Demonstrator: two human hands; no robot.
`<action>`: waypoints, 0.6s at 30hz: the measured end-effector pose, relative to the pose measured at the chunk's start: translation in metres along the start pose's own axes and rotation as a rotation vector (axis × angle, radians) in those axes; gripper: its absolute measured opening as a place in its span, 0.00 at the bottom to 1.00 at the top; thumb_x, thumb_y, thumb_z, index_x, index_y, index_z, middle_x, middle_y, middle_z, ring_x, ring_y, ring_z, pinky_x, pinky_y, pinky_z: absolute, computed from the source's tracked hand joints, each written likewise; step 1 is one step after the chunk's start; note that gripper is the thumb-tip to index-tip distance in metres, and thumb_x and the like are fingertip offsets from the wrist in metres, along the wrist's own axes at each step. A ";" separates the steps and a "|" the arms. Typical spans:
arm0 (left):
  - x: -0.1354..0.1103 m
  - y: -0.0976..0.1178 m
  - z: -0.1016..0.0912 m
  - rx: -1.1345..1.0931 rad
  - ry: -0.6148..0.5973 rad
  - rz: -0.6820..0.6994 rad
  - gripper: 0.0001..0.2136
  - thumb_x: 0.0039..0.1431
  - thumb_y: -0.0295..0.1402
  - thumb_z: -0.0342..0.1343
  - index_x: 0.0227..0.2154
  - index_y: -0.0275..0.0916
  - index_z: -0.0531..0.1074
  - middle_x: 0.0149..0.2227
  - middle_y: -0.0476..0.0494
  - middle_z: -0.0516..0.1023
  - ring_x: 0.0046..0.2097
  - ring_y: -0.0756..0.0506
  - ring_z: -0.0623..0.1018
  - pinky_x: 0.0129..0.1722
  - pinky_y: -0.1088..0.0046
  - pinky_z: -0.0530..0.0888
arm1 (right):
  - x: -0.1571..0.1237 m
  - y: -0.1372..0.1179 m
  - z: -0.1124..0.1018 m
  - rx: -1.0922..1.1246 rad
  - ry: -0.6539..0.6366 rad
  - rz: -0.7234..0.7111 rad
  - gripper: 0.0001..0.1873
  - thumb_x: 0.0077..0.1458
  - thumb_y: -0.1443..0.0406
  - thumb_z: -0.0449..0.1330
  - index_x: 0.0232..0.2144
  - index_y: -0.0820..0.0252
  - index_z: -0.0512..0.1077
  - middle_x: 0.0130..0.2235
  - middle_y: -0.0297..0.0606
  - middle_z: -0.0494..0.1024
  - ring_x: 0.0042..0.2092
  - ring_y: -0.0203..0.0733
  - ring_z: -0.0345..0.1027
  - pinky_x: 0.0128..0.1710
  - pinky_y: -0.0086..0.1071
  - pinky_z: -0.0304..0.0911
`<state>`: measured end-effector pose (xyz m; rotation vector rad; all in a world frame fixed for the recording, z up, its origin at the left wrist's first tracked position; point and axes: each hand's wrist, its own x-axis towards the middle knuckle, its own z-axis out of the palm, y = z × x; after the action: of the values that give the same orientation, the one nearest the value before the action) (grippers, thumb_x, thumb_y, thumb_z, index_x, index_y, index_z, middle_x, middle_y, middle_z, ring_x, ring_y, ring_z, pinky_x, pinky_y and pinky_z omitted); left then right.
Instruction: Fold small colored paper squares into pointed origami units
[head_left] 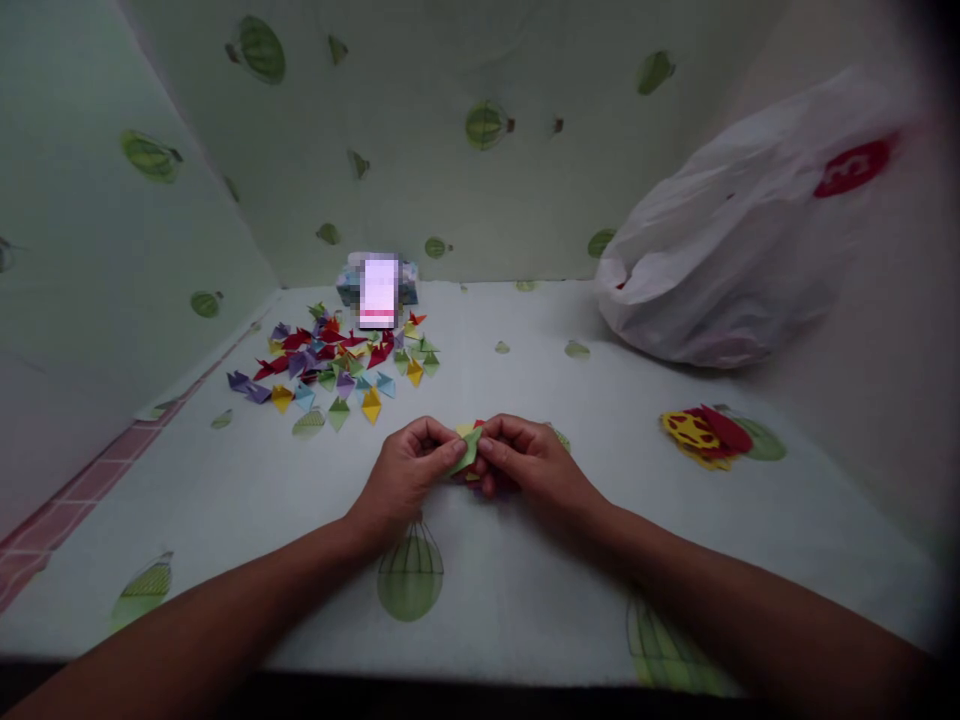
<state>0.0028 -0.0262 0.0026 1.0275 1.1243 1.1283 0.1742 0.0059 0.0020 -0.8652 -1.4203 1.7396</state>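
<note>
My left hand (409, 468) and my right hand (525, 462) meet at the middle of the table, both pinching a small folded piece of green paper (468, 450). The fingers of both hands are closed on it. Bits of yellow and red paper show under and behind the green piece, partly hidden by my fingers. A heap of small folded paper pieces (337, 362) in red, purple, yellow, green and blue lies beyond my left hand.
A white plastic bag (735, 240) with a red logo rests at the back right. A small stack of red and yellow paper sheets (705, 434) lies to the right. A small box (377, 282) stands behind the heap. The patterned table cover (225, 500) meets papered walls.
</note>
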 end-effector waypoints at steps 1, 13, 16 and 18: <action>0.000 0.001 0.001 -0.010 -0.003 -0.003 0.11 0.53 0.37 0.64 0.28 0.36 0.70 0.28 0.48 0.77 0.32 0.49 0.76 0.35 0.72 0.72 | 0.000 0.000 0.000 0.002 0.001 0.000 0.14 0.54 0.56 0.63 0.27 0.61 0.67 0.25 0.31 0.74 0.22 0.30 0.68 0.24 0.26 0.62; -0.001 0.002 0.000 0.040 -0.036 -0.003 0.11 0.53 0.36 0.65 0.27 0.36 0.70 0.27 0.48 0.76 0.31 0.49 0.75 0.34 0.72 0.71 | -0.003 -0.003 0.002 -0.095 0.046 -0.015 0.13 0.54 0.58 0.61 0.25 0.59 0.65 0.23 0.30 0.73 0.22 0.31 0.65 0.24 0.28 0.61; 0.000 0.000 -0.002 0.028 -0.082 0.005 0.11 0.53 0.36 0.65 0.27 0.37 0.69 0.28 0.47 0.77 0.32 0.48 0.75 0.36 0.71 0.71 | -0.003 -0.004 0.003 -0.116 0.054 -0.020 0.13 0.54 0.59 0.61 0.24 0.59 0.65 0.22 0.30 0.73 0.22 0.31 0.65 0.24 0.27 0.61; 0.000 0.000 -0.002 0.037 -0.088 0.007 0.11 0.55 0.37 0.64 0.28 0.37 0.70 0.28 0.48 0.76 0.32 0.49 0.75 0.35 0.72 0.70 | -0.004 -0.005 0.003 -0.123 0.057 -0.015 0.13 0.55 0.59 0.60 0.24 0.59 0.65 0.23 0.30 0.73 0.22 0.31 0.65 0.24 0.27 0.61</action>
<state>0.0005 -0.0259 0.0018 1.1003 1.0761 1.0610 0.1743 0.0020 0.0080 -0.9592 -1.5050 1.6172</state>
